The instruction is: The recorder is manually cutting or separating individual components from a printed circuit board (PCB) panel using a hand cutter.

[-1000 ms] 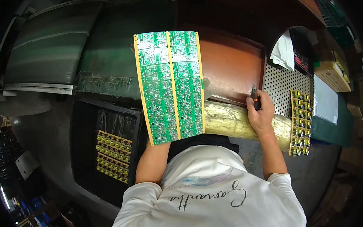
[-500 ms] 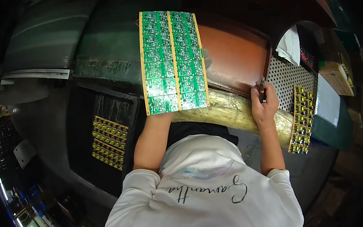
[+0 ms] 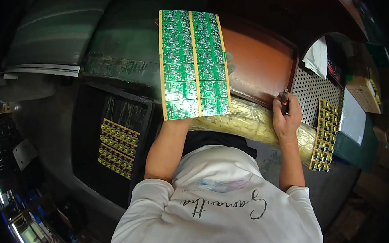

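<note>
A: Head view: green circuit panel (image 3: 194,63) is held up by its lower edge; left hand hidden behind it, grip cannot be told.

B: Right hand (image 3: 286,118) is closed round a small tool (image 3: 284,101). Panel could tip, being held one-handed.

panel (image 3: 194,63): large green circuit-board panel, two columns of small identical boards, yellow strips along both long edges and down the middle. held upright and facing the camera, long side vertical, lower edge at the left hand, which is hidden behind it; fingertips show past its right edge.

tool (image 3: 284,101): slim dark tool with an orange band, gripped in the right hand (image 3: 287,120), tip pointing up, at the edge of the orange tray (image 3: 256,68).
</note>
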Demonstrator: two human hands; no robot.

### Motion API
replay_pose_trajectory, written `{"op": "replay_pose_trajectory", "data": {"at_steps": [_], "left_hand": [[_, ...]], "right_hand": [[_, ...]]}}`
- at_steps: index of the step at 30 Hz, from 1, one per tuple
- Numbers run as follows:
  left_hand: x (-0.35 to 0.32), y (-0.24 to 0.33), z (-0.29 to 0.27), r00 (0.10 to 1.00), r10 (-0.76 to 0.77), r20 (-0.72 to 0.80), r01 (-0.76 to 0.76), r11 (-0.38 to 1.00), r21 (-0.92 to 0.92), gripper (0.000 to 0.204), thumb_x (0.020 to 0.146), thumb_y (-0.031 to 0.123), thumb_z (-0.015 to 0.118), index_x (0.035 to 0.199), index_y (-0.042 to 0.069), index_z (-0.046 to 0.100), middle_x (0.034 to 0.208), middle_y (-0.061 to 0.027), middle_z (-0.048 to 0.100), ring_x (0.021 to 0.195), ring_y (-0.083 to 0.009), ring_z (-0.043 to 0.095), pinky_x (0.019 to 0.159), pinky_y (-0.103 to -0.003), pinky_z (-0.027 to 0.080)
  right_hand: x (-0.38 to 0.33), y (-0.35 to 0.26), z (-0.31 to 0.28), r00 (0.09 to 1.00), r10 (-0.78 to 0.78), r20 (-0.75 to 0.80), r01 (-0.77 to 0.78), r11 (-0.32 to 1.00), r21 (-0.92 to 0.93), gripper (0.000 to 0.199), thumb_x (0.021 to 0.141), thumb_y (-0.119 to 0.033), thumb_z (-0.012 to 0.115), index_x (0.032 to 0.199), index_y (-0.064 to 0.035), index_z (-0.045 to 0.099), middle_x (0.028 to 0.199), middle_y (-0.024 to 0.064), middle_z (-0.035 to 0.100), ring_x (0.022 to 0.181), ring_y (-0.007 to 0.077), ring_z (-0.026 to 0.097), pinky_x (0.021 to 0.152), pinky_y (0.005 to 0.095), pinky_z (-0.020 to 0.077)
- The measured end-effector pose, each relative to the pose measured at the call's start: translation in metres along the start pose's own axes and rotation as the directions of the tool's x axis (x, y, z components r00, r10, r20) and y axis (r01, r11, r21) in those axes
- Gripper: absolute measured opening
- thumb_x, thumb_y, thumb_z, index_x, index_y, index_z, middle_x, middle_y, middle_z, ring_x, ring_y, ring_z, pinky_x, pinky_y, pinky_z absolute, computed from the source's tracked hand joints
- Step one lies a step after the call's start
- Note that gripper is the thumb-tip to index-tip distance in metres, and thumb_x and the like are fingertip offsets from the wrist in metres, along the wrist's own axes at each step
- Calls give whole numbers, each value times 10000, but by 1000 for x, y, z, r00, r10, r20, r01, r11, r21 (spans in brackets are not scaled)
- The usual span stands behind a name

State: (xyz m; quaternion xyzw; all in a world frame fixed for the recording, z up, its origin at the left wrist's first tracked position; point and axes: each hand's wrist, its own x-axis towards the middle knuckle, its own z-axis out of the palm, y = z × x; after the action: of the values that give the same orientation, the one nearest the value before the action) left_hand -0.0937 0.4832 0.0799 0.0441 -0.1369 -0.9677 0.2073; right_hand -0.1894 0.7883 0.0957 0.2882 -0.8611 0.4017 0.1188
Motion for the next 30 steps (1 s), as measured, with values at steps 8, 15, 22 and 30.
{"op": "replay_pose_trajectory", "data": {"at_steps": [8,15,22,30], "left_hand": [[-16,-5,-1,1000,-20,-17,20,999,25,709,1130,585,550,1618,71,528,1508,-237,643,1327,-409,674,1139,-571,583],[-28,-5,-6,999,-18,-42,18,1000,23,708,1130,579,553,1622,70,526,1517,-244,637,1340,-417,667,1147,-574,579],[-30,-8,-9,999,-25,-39,25,1000,9,708,1129,573,555,1626,70,524,1525,-251,632,1354,-426,660,1154,-577,575],[-25,-8,-8,999,-44,-23,44,999,7,707,1128,566,558,1630,70,521,1535,-259,626,1370,-435,653,1163,-581,571]], "right_hand": [[18,-21,-11,995,20,98,-20,1000,5,193,997,-72,754,1179,-18,716,970,139,707,877,274,682,836,372,551],[38,-43,-19,918,-49,394,86,993,-77,270,956,-62,758,1215,-2,709,1062,226,725,963,426,709,863,475,565],[36,-55,-16,770,-187,610,283,957,-64,319,860,-21,778,1171,8,713,1036,220,696,981,447,697,868,513,576],[31,-69,-12,749,-165,642,330,932,-146,360,804,-23,796,1152,4,707,1008,205,671,983,434,684,878,525,576]]}}
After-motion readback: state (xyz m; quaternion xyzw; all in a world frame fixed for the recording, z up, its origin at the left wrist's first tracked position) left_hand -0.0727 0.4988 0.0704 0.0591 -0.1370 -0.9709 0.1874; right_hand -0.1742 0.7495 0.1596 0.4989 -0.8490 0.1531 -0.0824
